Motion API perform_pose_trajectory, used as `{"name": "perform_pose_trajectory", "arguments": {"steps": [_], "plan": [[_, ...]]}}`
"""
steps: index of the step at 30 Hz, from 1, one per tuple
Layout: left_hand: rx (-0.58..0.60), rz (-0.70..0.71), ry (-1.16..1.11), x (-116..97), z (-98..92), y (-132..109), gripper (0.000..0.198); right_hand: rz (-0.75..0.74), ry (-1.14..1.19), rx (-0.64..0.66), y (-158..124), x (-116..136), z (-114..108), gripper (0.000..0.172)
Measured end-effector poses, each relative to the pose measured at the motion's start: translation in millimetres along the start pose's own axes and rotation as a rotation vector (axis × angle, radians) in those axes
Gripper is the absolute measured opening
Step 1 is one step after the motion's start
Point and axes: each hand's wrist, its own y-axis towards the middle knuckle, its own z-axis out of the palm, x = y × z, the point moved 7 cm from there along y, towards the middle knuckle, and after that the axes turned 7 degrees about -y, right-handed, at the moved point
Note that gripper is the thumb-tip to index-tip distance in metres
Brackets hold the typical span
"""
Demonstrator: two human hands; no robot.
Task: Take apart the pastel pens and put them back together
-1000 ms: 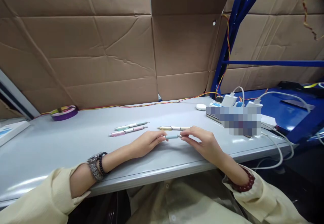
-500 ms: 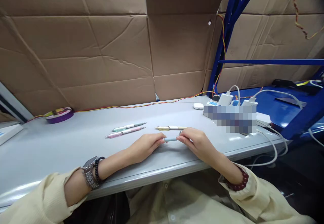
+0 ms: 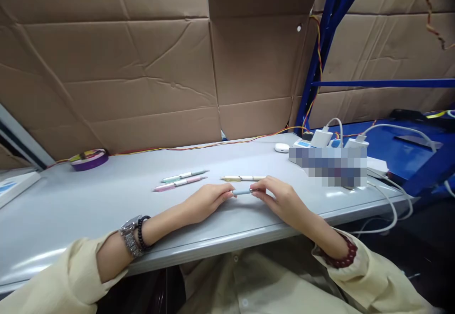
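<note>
A light blue pen part (image 3: 242, 192) lies level between my two hands, just above the grey table. My left hand (image 3: 204, 202) pinches its left end. At the other end, the fingertips of my right hand (image 3: 279, 198) are closed on it, near a small metallic bit. Just behind is a yellow pen (image 3: 239, 178), its right end partly hidden by my right hand. To the left lie a green pen (image 3: 185, 176) and a pink pen (image 3: 179, 183), side by side and slanted.
A purple tape roll (image 3: 89, 160) and a white box (image 3: 17, 186) are at the left. At the right are a white case (image 3: 282, 148), white chargers (image 3: 322, 138) with cables, and a blue metal frame (image 3: 320, 63). Cardboard (image 3: 142, 77) stands behind the table (image 3: 124, 186).
The whole view has shifted slightly, moving things a little to the right. Both hands keep their hold on the blue part, and more of its metallic right end shows.
</note>
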Motion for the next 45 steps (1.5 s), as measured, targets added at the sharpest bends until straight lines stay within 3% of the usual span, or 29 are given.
{"name": "perform_pose_trajectory", "arguments": {"steps": [5, 12, 17, 26, 33, 37, 45], "plan": [[0.049, 0.008, 0.053, -2, 4.5, 0, 0.026, -0.001, -0.071, 0.071, 2, 4, 3, 0.022], [0.03, -0.003, 0.018, -1, 1.6, 0, 0.028, -0.069, -0.048, 0.03, -2, 3, 4, 0.003], [0.059, -0.027, 0.058, -1, 3.1, 0, 0.029, -0.094, -0.107, 0.0, -1, 5, 3, 0.008], [0.058, -0.015, 0.06, -2, 3.7, 1, 0.028, -0.043, -0.306, 0.113, -1, 1, 10, 0.035], [0.026, -0.032, 0.002, 0, -2.2, 2, 0.031, -0.056, -0.263, 0.065, 1, 3, 4, 0.018], [0.041, -0.034, -0.002, 1, -0.5, 2, 0.03, -0.07, -0.261, 0.143, 1, 4, 8, 0.022], [-0.182, 0.037, 0.033, -6, -11.9, 0, 0.01, -0.079, -0.235, 0.185, -1, 8, 10, 0.034]]}}
